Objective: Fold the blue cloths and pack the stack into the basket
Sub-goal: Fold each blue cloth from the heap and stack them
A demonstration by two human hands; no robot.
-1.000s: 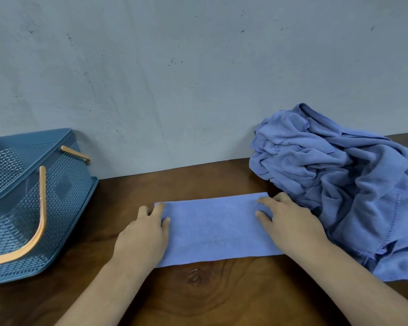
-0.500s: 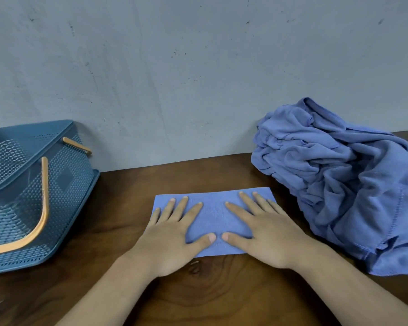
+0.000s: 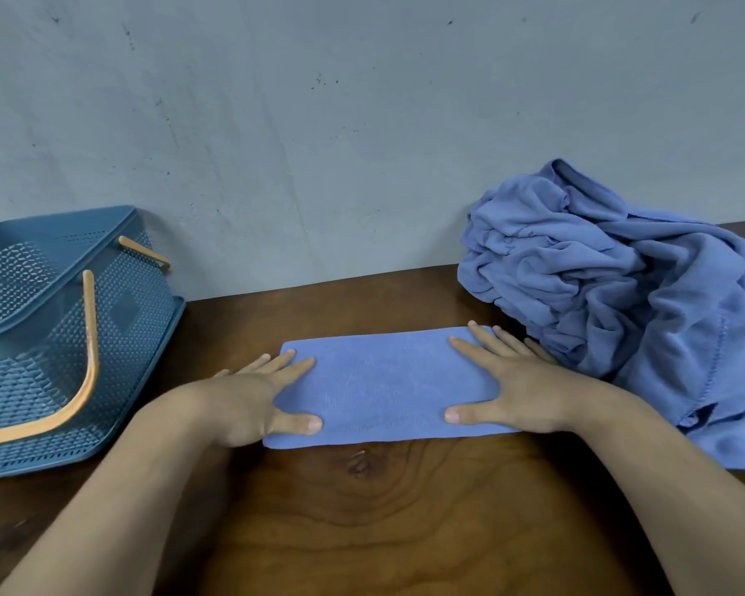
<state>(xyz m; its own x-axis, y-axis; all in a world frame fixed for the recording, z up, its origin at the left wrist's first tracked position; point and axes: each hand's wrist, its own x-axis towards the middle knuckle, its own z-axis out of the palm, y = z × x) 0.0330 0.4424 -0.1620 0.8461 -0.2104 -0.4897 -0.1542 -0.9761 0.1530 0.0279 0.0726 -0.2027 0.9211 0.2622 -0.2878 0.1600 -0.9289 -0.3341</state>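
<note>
Your left hand (image 3: pixel 259 393) and right hand (image 3: pixel 512 389) are pressing flat, fingers straight, on the two ends of the folded cloth (image 3: pixel 383 380), having slid apart from its middle. The cloth pile (image 3: pixel 620 303) is crowding just beside your right hand. The basket (image 3: pixel 39 337) is sitting well left of your left hand. The wooden table (image 3: pixel 362 531) is running to a grey wall (image 3: pixel 319 122) beyond your fingertips.
</note>
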